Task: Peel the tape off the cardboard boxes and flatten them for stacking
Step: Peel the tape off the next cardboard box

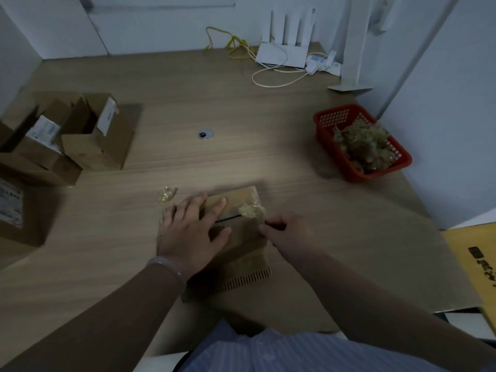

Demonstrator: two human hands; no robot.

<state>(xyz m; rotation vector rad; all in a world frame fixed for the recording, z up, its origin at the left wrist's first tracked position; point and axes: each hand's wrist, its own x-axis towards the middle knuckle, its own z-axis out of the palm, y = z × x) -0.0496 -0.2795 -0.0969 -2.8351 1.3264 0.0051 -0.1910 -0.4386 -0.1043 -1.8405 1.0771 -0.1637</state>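
Observation:
A small cardboard box (241,237) lies on the wooden table (241,146) in front of me, its top flaps meeting at a dark slit. My left hand (193,226) lies flat on the box top with fingers spread, pressing it down. My right hand (287,232) is at the box's right edge, fingertips pinching a strip of clear tape (252,210) that is crumpled at its loose end and still stuck to the box. A wad of peeled tape (166,195) lies on the table just left of the box.
Several open cardboard boxes (80,138) stand at the left, another labelled box (16,210) at the left edge. A red basket (362,142) of crumpled tape sits at the right. A router (281,52) and cables are at the back. A yellow carton (477,261) is at the right edge.

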